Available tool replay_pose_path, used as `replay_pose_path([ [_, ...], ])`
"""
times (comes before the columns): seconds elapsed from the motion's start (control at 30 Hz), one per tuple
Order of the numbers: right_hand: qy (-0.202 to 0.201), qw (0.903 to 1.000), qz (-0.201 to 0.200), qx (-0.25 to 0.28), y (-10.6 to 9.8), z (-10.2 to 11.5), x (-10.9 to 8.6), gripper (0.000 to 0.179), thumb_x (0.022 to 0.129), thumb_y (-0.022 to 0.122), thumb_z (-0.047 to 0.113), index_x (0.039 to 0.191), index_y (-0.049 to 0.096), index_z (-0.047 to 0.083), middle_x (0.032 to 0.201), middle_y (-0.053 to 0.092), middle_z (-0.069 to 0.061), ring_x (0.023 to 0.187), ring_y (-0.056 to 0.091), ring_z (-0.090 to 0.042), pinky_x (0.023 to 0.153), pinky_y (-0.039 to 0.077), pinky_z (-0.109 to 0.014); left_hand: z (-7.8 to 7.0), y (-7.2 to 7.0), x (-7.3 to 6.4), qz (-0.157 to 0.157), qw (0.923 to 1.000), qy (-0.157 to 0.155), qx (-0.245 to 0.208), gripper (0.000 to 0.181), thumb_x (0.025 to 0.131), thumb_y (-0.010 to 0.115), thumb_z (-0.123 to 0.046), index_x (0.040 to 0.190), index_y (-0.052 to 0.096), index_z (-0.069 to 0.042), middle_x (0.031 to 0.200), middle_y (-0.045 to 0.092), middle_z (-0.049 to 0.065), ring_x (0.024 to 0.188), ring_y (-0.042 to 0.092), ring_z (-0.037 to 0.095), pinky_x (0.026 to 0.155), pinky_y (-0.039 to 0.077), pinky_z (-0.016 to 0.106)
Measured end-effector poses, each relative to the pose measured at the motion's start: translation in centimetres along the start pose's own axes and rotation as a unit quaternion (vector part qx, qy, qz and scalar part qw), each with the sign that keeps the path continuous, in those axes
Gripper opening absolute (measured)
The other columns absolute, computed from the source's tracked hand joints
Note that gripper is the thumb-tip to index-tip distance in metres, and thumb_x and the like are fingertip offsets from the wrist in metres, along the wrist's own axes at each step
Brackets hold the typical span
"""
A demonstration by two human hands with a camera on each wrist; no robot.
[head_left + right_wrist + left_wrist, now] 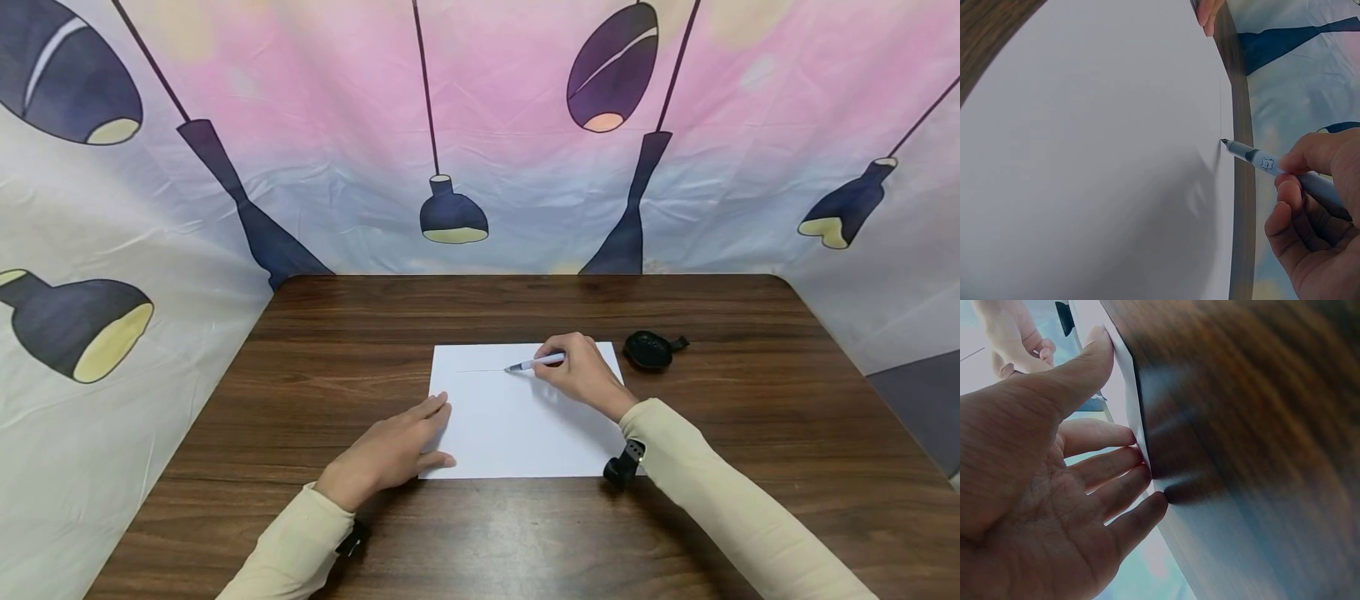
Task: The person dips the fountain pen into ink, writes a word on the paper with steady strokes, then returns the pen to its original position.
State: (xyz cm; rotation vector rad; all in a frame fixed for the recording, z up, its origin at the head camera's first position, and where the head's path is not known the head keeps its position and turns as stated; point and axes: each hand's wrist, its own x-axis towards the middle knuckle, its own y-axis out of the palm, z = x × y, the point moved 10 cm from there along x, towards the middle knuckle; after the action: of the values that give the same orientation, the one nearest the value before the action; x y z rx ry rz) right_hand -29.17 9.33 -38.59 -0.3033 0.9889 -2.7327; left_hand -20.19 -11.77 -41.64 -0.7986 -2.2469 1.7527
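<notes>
A white sheet of paper (510, 433) lies on the wooden table in front of me. Between thumb and fingers my right hand (579, 373) pinches a slim pale-blue pen (1266, 163) with a small printed figure on its barrel. The pen slants, its dark tip on the paper near the far edge. A thin straight line (480, 371) runs left from that tip. My left hand (393, 452) rests on the sheet's left edge, fingers extended and thumb apart near the lower left corner. In the left wrist view, the fingertips (1159, 499) are right at the paper's edge.
A small black rounded object with a short tab (648, 351) lies just beyond the sheet's upper right corner. The brown table (337, 333) reaches back to a fabric backdrop (510, 150) printed with lamps. Black devices are strapped at both wrists.
</notes>
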Motion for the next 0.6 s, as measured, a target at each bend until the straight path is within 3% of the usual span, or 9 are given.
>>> replay_pose_path([
  [0.6,-0.003,0.9998,-0.013,-0.013,-0.97,-0.63,-0.25,0.006,0.088,0.076,0.008,0.091,0.078,0.004,0.087,0.073,-0.009,0.065,0.057,-0.016,0.055,0.046,-0.029,0.12,0.17,0.08,0.001,1.0,-0.002,0.0,0.073,0.095,0.07,-0.039,0.149,0.046,0.004,0.161,0.035,0.017,0.145,0.039,0.032,0.109,0.042,0.051],
])
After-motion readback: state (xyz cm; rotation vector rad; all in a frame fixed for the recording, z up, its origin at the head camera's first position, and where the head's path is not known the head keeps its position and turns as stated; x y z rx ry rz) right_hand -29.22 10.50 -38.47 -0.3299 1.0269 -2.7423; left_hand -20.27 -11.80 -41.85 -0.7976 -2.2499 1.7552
